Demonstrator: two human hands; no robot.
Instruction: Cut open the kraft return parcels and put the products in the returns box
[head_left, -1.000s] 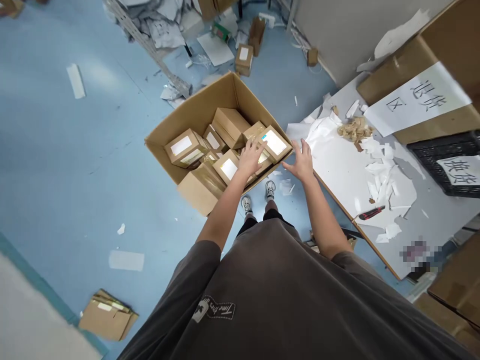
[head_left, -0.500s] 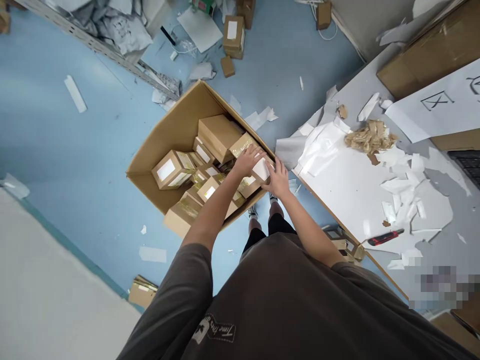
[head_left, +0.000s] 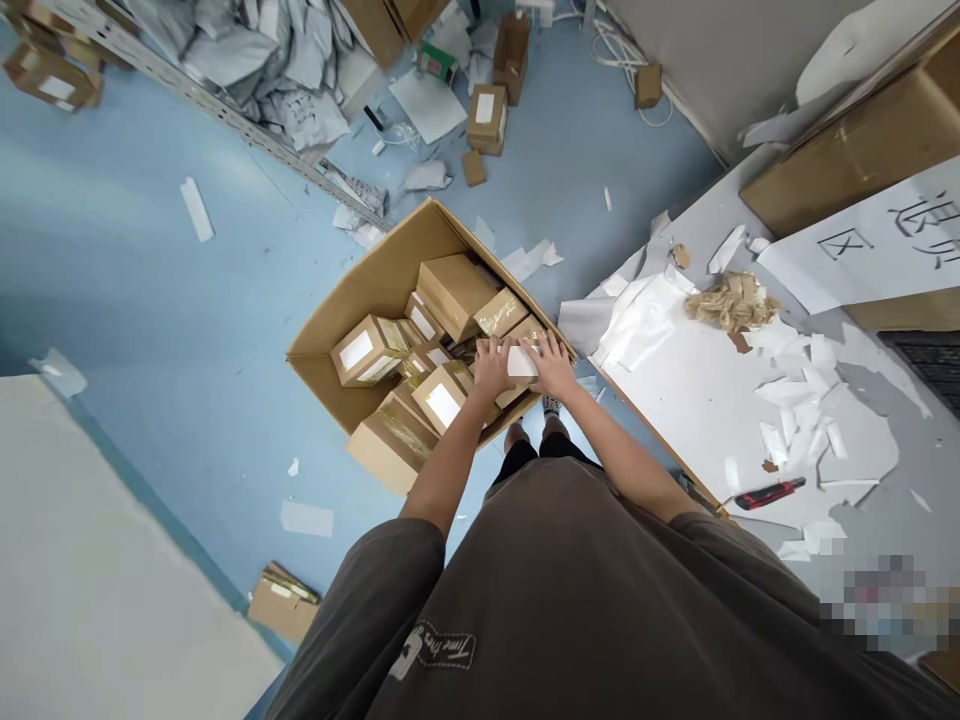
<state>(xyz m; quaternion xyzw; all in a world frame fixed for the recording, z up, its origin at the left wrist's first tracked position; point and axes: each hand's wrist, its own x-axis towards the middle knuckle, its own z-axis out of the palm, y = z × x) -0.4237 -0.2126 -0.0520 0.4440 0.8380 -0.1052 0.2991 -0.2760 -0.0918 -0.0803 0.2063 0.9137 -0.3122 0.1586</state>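
A small cardboard box with a white label (head_left: 523, 362) is held between my two hands at the near right corner of a large open carton (head_left: 330, 328). My left hand (head_left: 491, 368) grips its left side, and my right hand (head_left: 553, 367) wraps the right side, close to the carton's rim. Several taped cardboard boxes fill the carton around it. One labelled box (head_left: 360, 350) sits at the left, a larger plain box (head_left: 455, 295) at the back, and another labelled box (head_left: 441, 398) just left of my left wrist. My palms and the box's lower part are hidden.
To the right, a white table (head_left: 660, 390) bears torn paper, crumpled brown tape (head_left: 735, 302) and a red-black utility knife (head_left: 770, 494). A metal rack (head_left: 225, 120) with grey mailing bags stands at upper left. Small boxes (head_left: 487, 120) and paper scraps lie on the blue floor.
The labelled box has turned, and its label now lies level between my hands. My left hand has moved from its top to its left side. The whole view has shifted slightly.
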